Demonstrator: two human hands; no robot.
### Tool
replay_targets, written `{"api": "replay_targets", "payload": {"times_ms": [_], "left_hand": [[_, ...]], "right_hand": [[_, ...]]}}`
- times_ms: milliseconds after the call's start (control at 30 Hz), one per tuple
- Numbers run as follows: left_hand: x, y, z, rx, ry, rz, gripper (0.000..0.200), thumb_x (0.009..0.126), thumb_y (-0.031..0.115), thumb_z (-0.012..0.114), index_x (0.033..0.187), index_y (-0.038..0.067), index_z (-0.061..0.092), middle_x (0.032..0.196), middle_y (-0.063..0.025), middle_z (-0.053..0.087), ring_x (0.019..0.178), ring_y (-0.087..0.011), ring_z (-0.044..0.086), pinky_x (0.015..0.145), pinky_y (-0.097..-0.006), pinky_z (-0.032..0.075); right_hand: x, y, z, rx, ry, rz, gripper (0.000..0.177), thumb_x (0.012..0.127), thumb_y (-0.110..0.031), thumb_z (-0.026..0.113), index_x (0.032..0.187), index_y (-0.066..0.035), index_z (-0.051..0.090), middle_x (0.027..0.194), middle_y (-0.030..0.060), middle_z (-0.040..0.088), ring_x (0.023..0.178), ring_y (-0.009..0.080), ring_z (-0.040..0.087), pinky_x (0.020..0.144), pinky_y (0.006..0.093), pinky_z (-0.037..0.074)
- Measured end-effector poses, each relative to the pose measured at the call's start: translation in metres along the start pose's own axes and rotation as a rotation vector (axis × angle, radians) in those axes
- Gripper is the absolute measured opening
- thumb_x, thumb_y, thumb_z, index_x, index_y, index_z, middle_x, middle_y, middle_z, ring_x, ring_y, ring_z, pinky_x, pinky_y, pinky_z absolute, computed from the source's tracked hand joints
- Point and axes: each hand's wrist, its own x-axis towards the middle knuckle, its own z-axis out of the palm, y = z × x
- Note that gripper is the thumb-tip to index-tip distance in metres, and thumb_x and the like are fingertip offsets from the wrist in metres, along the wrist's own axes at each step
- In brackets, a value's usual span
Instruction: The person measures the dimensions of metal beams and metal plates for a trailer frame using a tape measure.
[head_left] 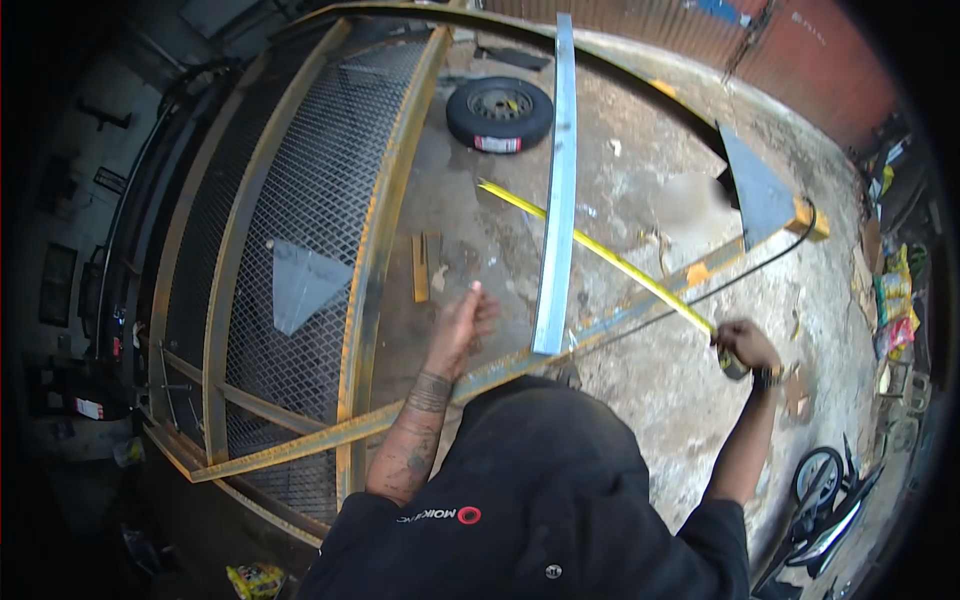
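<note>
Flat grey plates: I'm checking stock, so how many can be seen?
2: the left plate on the mesh, the right plate by the frame's right-hand corner. Others may be hidden.

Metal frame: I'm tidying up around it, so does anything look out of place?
Perhaps two things: a wheel lies flat on the floor beside the mesh, and a gray plate sits askew on the mesh, apparently loose. The frame shows orange, rust-like patches.

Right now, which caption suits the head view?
Right hand holds tape measure, its yellow blade passing behind a metal bar; left hand open.
</note>
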Motion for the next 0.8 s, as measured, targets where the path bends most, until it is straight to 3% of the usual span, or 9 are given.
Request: {"api": "replay_targets", "payload": {"times_ms": [100, 233, 333, 433, 667, 800], "left_hand": [[0.016, 0.008, 0.029, -0.054, -0.223, -0.041, 0.054, 0.095, 0.048, 0.051, 0.123, 0.001, 0.052, 0.114, -0.0114, 0.06, 0.104, -0.0203, 0.059, 0.086, -0.0363, 0.049], [0.031, 0.011, 0.05, -0.042, -0.445, -0.06, 0.049, 0.096, 0.044, 0.053, 0.119, 0.001, 0.055, 0.11, -0.0099, 0.061, 0.101, -0.0189, 0.061, 0.087, -0.0361, 0.049], [0.026, 0.013, 0.057, 0.02, -0.443, -0.051, 0.045, 0.094, 0.04, 0.057, 0.117, 0.002, 0.056, 0.105, -0.0093, 0.063, 0.097, -0.017, 0.062, 0.086, -0.0346, 0.05], [0.024, 0.002, 0.052, -0.058, -0.476, -0.072, 0.038, 0.093, 0.036, 0.061, 0.106, 0.0, 0.06, 0.095, -0.009, 0.065, 0.091, -0.0173, 0.064, 0.084, -0.0354, 0.052], [0.013, -0.01, 0.053, -0.059, -0.405, -0.047, 0.041, 0.091, 0.036, 0.062, 0.102, -0.004, 0.059, 0.092, -0.0122, 0.065, 0.091, -0.0198, 0.066, 0.086, -0.0348, 0.053], [0.013, -0.015, 0.056, -0.072, -0.371, -0.01, 0.043, 0.091, 0.035, 0.062, 0.103, -0.006, 0.059, 0.091, -0.0135, 0.065, 0.089, -0.0207, 0.066, 0.087, -0.0351, 0.053]], "right_hand": [[-0.03, 0.04, 0.006, 0.06, 0.13, 0.044, 0.022, 0.086, -0.018, 0.06, 0.075, -0.001, 0.069, 0.061, 0.001, 0.059, 0.058, 0.0098, 0.052, 0.056, 0.0272, 0.042], [-0.068, 0.076, 0.033, 0.484, 0.259, 0.114, 0.026, 0.09, -0.022, 0.058, 0.077, -0.002, 0.066, 0.061, 0.0006, 0.056, 0.052, 0.0085, 0.051, 0.05, 0.0237, 0.041], [-0.084, 0.101, 0.073, 0.698, 0.372, 0.084, 0.027, 0.092, -0.026, 0.057, 0.081, -0.002, 0.063, 0.064, 0.0016, 0.056, 0.051, 0.0101, 0.052, 0.049, 0.0236, 0.044], [-0.09, 0.129, 0.122, 1.028, 0.384, 0.037, 0.029, 0.093, -0.029, 0.055, 0.09, -0.001, 0.062, 0.065, 0.0043, 0.058, 0.053, 0.0133, 0.054, 0.05, 0.0254, 0.046], [-0.079, 0.179, 0.226, 1.599, 0.418, 0.163, 0.04, 0.096, -0.028, 0.049, 0.125, 0.001, 0.052, 0.071, 0.007, 0.058, 0.056, 0.018, 0.054, 0.053, 0.0298, 0.045], [-0.074, 0.215, 0.275, 1.674, 0.43, 0.458, 0.032, 0.093, -0.03, 0.049, 0.111, -0.006, 0.058, 0.068, 0.0074, 0.058, 0.055, 0.0211, 0.055, 0.051, 0.0341, 0.045]]}}
